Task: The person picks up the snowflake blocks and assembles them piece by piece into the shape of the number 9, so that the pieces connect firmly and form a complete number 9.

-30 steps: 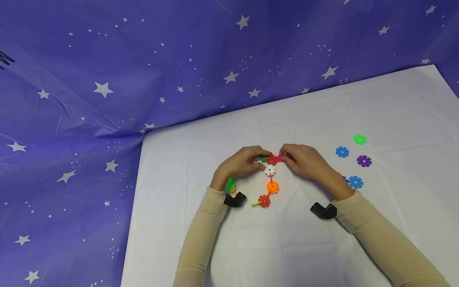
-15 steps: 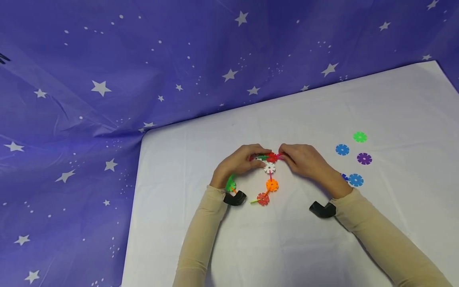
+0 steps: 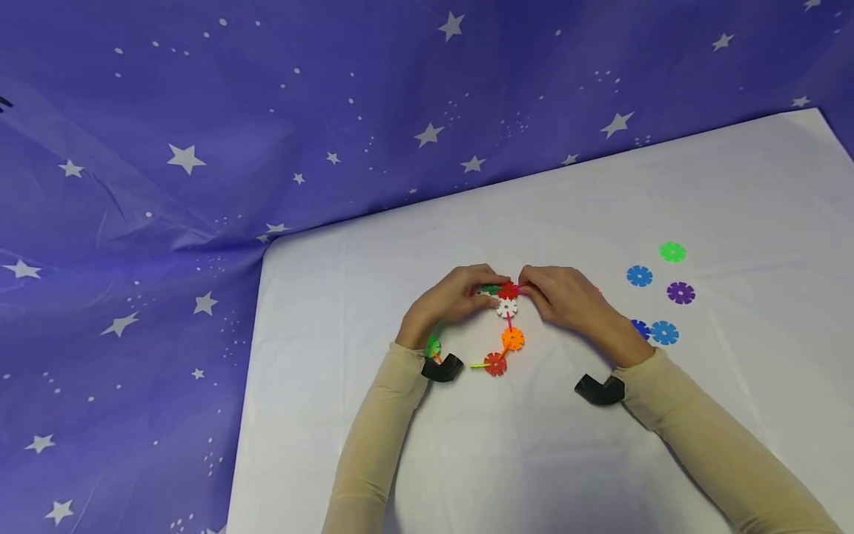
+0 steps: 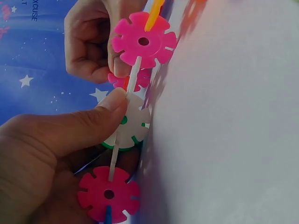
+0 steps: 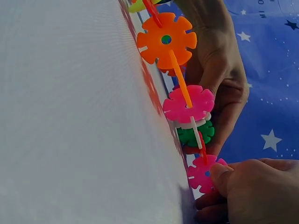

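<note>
By the look of it the work was well along but unfinished; a chain (image 3: 518,340) of slotted discs curved between the hands, on or just over the table (image 3: 534,445); an orange disc (image 3: 508,337) and a near red disc (image 3: 495,368) were joined along its right side, and a yellow disc (image 3: 477,365) stood edge-on at the near end; a gap showed between that end and the discs beside the left wrist, so the curve did not seem closed, though the left hand (image 3: 454,295) hid part of it. Loose discs lay well apart on the right, among them a lime disc (image 3: 667,252), a purple disc (image 3: 675,293) and blue discs (image 3: 634,276); these had not been joined, and whether they were meant for the chain could not be told.

The left hand pinched a white disc (image 4: 134,112) between its thumb and the fingers curled behind, with a green disc (image 4: 123,148) just at its back; the right hand (image 3: 563,295) pinched a pink disc (image 5: 198,172) under its thumb, fingers bent in; that disc met the edge of the far red disc (image 3: 508,292), but how deep it sat in the slot could not be seen.
</note>
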Demonstrator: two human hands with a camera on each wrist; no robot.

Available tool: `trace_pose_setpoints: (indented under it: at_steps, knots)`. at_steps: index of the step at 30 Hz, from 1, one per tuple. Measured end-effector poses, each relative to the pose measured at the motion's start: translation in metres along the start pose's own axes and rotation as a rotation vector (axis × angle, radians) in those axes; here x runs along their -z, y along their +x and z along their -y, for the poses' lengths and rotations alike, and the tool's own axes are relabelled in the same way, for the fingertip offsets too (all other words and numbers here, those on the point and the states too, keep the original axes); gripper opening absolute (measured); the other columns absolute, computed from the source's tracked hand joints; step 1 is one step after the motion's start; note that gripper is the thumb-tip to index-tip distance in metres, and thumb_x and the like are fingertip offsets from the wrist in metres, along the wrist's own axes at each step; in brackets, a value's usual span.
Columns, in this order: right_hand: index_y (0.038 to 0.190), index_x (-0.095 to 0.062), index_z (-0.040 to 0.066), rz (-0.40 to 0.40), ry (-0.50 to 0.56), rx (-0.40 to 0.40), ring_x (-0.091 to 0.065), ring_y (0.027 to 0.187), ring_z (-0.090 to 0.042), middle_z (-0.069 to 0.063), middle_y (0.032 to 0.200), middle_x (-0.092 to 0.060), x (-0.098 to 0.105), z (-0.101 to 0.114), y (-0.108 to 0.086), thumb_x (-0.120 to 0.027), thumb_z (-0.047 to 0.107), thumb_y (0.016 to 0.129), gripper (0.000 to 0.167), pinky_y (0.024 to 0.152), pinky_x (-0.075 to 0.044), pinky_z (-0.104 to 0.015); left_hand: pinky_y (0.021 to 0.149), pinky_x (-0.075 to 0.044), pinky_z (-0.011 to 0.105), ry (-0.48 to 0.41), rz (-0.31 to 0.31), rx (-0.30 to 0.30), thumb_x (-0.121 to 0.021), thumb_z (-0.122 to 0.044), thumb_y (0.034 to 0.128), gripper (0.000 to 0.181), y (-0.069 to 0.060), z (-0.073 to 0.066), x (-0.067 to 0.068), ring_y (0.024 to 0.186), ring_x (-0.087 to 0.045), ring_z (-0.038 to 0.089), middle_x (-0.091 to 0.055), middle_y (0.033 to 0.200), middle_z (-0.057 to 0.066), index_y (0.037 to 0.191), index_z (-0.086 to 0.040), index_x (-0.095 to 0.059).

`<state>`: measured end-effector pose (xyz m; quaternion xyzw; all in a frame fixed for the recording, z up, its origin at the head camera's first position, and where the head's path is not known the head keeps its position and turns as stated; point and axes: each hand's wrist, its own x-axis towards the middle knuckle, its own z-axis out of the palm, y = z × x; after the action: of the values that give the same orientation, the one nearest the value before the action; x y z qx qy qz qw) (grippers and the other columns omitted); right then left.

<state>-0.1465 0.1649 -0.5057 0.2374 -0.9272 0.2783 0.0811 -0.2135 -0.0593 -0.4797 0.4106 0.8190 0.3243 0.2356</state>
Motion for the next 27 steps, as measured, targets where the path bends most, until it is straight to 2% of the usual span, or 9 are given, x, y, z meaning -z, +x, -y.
trace_pose_setpoints:
  at_steps: [6, 9, 13, 17, 23, 27]
  knots:
    - [0.093, -0.061, 0.009, -0.019, 0.022, 0.026, -0.052, 0.062, -0.014, -0.002, 0.076, -0.065, -0.001, 0.002, 0.001, -0.069, 0.008, 0.090, 0.009, 0.063, -0.049, -0.030, 0.078, -0.041, 0.020, 0.014, -0.008, -0.002, -0.070, -0.016, 0.0910, 0.040, -0.003, -0.003, 0.000, 0.087, -0.051, 0.012, -0.067, 0.111, 0.003, 0.130, -0.008, -0.064]
    - [0.095, -0.061, 0.008, -0.002, 0.023, 0.008, -0.052, 0.063, -0.014, -0.002, 0.078, -0.065, 0.000, 0.004, 0.002, -0.069, 0.010, 0.091, 0.009, 0.063, -0.050, -0.031, 0.084, -0.043, 0.021, 0.066, 0.015, 0.013, -0.069, -0.018, 0.0919, 0.043, -0.003, -0.008, 0.001, 0.092, -0.052, 0.013, -0.065, 0.114, 0.004, 0.133, -0.008, -0.061]
    - [0.098, -0.062, 0.007, 0.027, 0.024, -0.041, -0.053, 0.066, -0.015, -0.004, 0.080, -0.065, 0.005, 0.003, 0.003, -0.069, 0.014, 0.091, 0.012, 0.065, -0.050, -0.032, 0.099, -0.043, 0.027, 0.179, 0.046, 0.066, -0.067, -0.026, 0.0940, 0.048, -0.006, -0.019, 0.008, 0.110, -0.053, 0.017, -0.058, 0.125, 0.006, 0.139, -0.012, -0.056]
    - [0.101, -0.063, 0.007, 0.048, 0.039, -0.079, -0.054, 0.069, -0.016, -0.004, 0.082, -0.065, 0.008, 0.001, 0.003, -0.069, 0.015, 0.092, 0.014, 0.067, -0.050, -0.034, 0.111, -0.037, 0.036, 0.242, 0.020, 0.128, -0.066, -0.028, 0.0944, 0.049, -0.014, -0.027, 0.018, 0.125, -0.048, 0.022, -0.052, 0.136, 0.006, 0.140, -0.014, -0.055]
    - [0.108, -0.062, 0.006, 0.096, 0.067, -0.113, -0.056, 0.076, -0.020, -0.007, 0.090, -0.066, 0.007, 0.000, 0.001, -0.068, 0.016, 0.092, 0.020, 0.073, -0.051, -0.038, 0.110, -0.038, 0.038, 0.229, -0.019, 0.138, -0.067, -0.025, 0.0938, 0.046, -0.029, -0.024, 0.025, 0.123, -0.051, 0.022, -0.057, 0.132, 0.007, 0.136, -0.010, -0.058]
    - [0.110, -0.062, 0.005, 0.094, 0.081, -0.119, -0.056, 0.078, -0.021, -0.008, 0.093, -0.067, 0.004, -0.001, -0.002, -0.068, 0.015, 0.092, 0.022, 0.075, -0.051, -0.039, 0.108, -0.040, 0.035, 0.223, -0.004, 0.126, -0.067, -0.024, 0.0942, 0.043, -0.033, -0.018, 0.022, 0.119, -0.054, 0.021, -0.060, 0.128, 0.008, 0.134, -0.009, -0.060]
